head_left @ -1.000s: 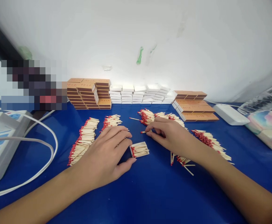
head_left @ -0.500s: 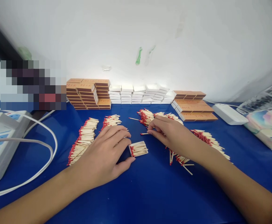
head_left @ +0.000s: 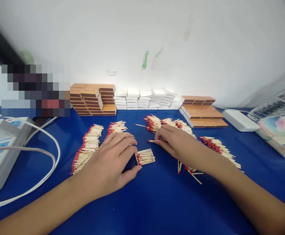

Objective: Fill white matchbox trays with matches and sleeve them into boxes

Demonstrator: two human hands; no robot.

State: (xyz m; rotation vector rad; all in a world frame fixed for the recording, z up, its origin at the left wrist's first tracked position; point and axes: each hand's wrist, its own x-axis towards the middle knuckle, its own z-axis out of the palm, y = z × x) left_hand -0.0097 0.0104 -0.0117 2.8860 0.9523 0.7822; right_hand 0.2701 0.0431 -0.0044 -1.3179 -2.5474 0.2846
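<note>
A small white matchbox tray [head_left: 152, 152] lies on the blue table, holding several red-headed matches [head_left: 143, 158]. My left hand [head_left: 113, 156] rests at the tray's left end, fingers spread and the thumb apart from them, with nothing gripped between them. Behind the tray, my right hand [head_left: 174, 140] pinches one match [head_left: 150, 141] between thumb and forefinger, its red head pointing left. Under and around that hand lies a heap of loose matches [head_left: 154, 123], partly hidden by it. A single match [head_left: 140, 125] lies just left of the heap.
Matches lie in piles at left [head_left: 90, 140] and right [head_left: 219, 150]. Along the wall stand stacked brown matchboxes [head_left: 90, 98], white trays [head_left: 132, 99] and more brown boxes [head_left: 203, 114]. A power strip [head_left: 0, 147] with white cables is at left; a tissue pack [head_left: 279, 133] at right.
My right hand has shifted very slightly, its fingers curling closer around the pinched match. My left hand and the tray stay where they were.
</note>
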